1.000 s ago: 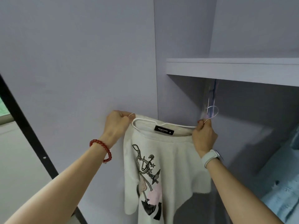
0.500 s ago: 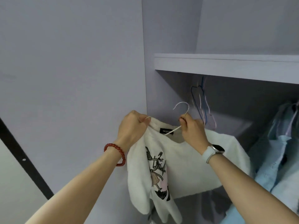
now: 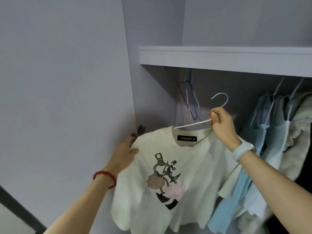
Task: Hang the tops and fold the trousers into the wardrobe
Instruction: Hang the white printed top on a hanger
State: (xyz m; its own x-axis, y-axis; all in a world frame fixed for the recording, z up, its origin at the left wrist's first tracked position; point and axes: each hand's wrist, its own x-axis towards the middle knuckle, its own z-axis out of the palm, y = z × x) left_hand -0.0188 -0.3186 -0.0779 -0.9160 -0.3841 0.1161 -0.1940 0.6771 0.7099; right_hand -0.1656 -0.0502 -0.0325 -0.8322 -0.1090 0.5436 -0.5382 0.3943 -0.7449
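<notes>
White cotton fills the near view: a printed T-shirt (image 3: 168, 174) already on a pale hanger (image 3: 194, 123). The left hand (image 3: 125, 153) holds its left shoulder with the thumb laid over the cloth, and the right hand (image 3: 221, 123) pinches the hanger's neck just below the hook (image 3: 221, 100), which points up and is free of any rail. To hang it well, I judge the right hand should lift the hook under the shelf (image 3: 219, 59) into the gap between the bare hangers (image 3: 190, 102) at far left and the blue tops (image 3: 270, 132) at right, while the left steadies the shoulder. The rail itself is hidden behind the shelf edge; no trousers show.
</notes>
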